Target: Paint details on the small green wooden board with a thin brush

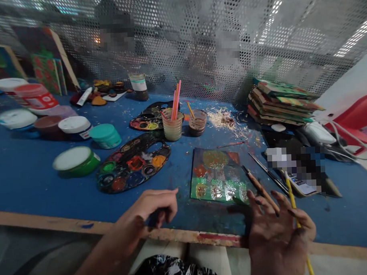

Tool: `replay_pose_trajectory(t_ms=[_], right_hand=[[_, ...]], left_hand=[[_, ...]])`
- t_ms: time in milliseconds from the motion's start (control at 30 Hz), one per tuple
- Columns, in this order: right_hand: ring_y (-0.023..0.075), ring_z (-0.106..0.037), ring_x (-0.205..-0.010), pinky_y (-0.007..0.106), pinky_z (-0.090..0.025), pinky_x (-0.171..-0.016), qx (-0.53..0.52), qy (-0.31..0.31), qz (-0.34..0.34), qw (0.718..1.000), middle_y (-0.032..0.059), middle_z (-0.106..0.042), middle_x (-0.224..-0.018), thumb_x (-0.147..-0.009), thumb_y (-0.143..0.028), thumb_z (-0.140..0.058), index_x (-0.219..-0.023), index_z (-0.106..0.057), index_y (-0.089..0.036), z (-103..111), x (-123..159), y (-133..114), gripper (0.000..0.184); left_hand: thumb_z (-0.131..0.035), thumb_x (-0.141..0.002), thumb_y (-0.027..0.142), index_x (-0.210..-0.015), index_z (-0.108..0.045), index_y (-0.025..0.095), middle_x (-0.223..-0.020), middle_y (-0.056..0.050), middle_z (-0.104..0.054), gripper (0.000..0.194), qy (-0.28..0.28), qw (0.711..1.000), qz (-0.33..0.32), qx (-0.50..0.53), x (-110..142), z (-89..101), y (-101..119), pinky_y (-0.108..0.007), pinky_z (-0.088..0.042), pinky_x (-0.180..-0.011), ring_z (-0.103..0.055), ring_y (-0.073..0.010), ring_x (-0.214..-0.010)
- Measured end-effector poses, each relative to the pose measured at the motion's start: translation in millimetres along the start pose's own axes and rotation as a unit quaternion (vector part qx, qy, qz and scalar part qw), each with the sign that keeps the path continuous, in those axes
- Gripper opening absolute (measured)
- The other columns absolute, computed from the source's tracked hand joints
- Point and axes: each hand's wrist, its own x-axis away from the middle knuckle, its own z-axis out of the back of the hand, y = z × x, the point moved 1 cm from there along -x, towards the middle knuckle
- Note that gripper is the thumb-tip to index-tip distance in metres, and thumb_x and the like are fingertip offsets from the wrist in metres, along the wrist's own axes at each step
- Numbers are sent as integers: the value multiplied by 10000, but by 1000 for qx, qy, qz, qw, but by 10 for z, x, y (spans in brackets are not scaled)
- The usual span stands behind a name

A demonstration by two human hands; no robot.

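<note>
A small painted panel (217,175) in green, red and gold lies flat on the blue table (31,187) near its front edge. My right hand (277,234) hovers just right of the panel, fingers spread, with a brown-handled brush (259,187) and a yellow-handled brush (296,217) held between them. My left hand (151,213) rests at the table's front edge, left of the panel, its fingers loosely curled and nothing visible in them. A dark paint palette (132,163) lies beyond the left hand.
Paint tubs with white, teal and green lids (77,159) crowd the left side. A second palette (148,116), a cup of brushes (172,126) and a brown water cup (197,123) stand mid-table. Stacked painted boards (283,100) sit at the right, perforated metal mesh (198,44) behind.
</note>
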Motion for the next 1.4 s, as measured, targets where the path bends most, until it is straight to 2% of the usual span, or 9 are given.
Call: replay_pose_trajectory(t_ms=[133, 233, 400, 533, 700, 800, 1067, 1167, 1400], right_hand=[[179, -699, -807, 524, -587, -803, 3, -21, 36, 999, -18, -656, -1104, -925, -325, -495, -973, -605, -294, 31, -21, -2, 124], [184, -706, -772, 525, -588, -786, 22, -25, 69, 997, 17, -668, -1108, -925, -305, -506, -1012, -610, -265, 36, -23, -41, 141], [183, -712, -767, 462, -597, -750, 32, -15, 99, 994, 48, -681, -1094, -917, -262, -515, -1021, -628, -223, 75, -16, -105, 159], [159, -710, -764, 419, -601, -757, 39, -16, 104, 994, 34, -696, -1078, -921, -226, -496, -1008, -624, -218, 75, -19, -117, 155], [150, -707, -809, 331, -598, -701, 61, -19, 125, 990, 32, -716, -964, -888, -104, -461, -930, -624, -186, 15, -14, -121, 187], [168, -703, -816, 337, -588, -691, 77, -25, 135, 988, 39, -713, -893, -869, -101, -480, -897, -625, -173, -28, 11, -117, 164], [186, -668, -814, 360, -533, -694, 152, -34, 190, 969, 67, -683, -911, -944, -236, -446, -989, -674, -168, 57, 73, -125, 243], [168, -640, -730, 315, -491, -603, 233, -100, 218, 942, 72, -665, -816, -984, -351, -375, -988, -713, -182, 287, 41, -187, 378], [110, -483, -428, 256, -410, -434, 308, -429, 187, 828, 0, -522, -487, -981, -461, -386, -810, -731, -231, 426, 38, -175, 449]], left_hand=[[-410, -753, 832, -664, -453, 204, -606, 57, -428, 636, -173, 961, 44, -213, 27, -57, 104, -505, -205, -1206, -440, -123, -582], [-503, -695, 837, -693, -463, 205, -685, 51, -487, 633, -187, 936, 76, -289, 88, -113, 164, -489, -281, -1182, -533, -148, -718], [-336, -655, 934, -790, -592, 221, -792, 8, -642, 769, -188, 921, 61, -336, 191, -120, 293, -505, -403, -1103, -629, -201, -777], [-517, -778, 740, -825, -619, 236, -773, 40, -670, 516, -187, 904, 26, -383, 249, -130, 388, -444, -402, -1115, -660, -168, -714], [-579, -822, 613, -801, -593, 235, -738, 46, -637, 378, -114, 906, -5, -408, 301, -159, 298, -293, -539, -811, -612, -146, -649], [-519, -926, 349, -820, -561, 219, -788, 13, -601, 173, -34, 893, -22, -448, 249, -179, 111, -238, -462, -631, -581, -144, -705], [-655, -832, 174, -895, -552, 187, -906, -39, -540, 122, 43, 846, -85, -524, -42, -289, -164, -356, -492, -703, -557, -219, -842], [-623, -866, 192, -922, -559, 186, -924, -49, -541, 86, 45, 842, -105, -528, -43, -263, -191, -383, -498, -724, -548, -228, -871], [-506, -929, 140, -971, -604, 189, -1112, -93, -525, 117, 101, 816, -156, -547, 76, -130, -248, -457, -443, -968, -476, -264, -1174]])
